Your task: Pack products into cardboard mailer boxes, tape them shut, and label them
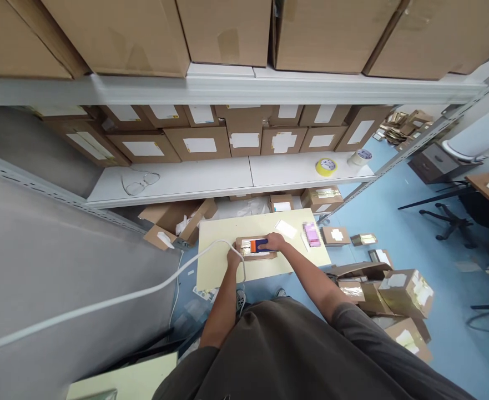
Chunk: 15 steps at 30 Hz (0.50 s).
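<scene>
A small cardboard box (272,256) with clear tape and a white label across its top lies on the pale yellow table. My left hand (233,258) grips the box's left side, its fingers partly hidden by a white cable (194,258) that passes in front. My right hand (274,242) is closed around a dark blue handheld tool with an orange end (259,245), held flat over the box top. The tool's exact kind is unclear. Right of my right hand lie a white slip of paper (286,229) and a pink, pixelated item (311,234).
Above the pale yellow table (215,230) juts a white shelf (211,173) with glasses (141,182), yellow tape (326,166) and a whitish tape roll (359,157). An open carton (173,219) stands left of the table. Several boxes (406,289) lie on the blue floor at right.
</scene>
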{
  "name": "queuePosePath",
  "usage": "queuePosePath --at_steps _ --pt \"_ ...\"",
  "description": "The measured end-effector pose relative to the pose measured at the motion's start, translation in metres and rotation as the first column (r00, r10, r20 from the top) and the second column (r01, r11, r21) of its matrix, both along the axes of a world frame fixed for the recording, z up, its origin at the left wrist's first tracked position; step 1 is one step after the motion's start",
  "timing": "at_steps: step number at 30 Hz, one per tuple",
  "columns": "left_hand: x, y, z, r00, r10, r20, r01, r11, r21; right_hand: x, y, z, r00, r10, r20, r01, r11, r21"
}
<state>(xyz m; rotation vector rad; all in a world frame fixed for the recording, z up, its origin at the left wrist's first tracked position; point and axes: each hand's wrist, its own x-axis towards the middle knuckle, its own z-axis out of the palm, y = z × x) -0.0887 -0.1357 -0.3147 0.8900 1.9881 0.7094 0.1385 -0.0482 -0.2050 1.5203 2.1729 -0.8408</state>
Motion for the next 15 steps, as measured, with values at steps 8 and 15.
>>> queuePosePath --at_steps 8,15 --pt "0.019 0.006 -0.007 0.992 -0.083 -0.093 0.076 0.994 -0.075 0.042 0.008 0.014 1.000 0.004 0.013 -0.004 1.000 0.020" --pt "0.007 0.010 -0.013 0.987 -0.122 -0.103 0.115 0.991 -0.070 0.173 -0.001 0.039 0.969 -0.150 0.199 0.150 0.989 0.016"
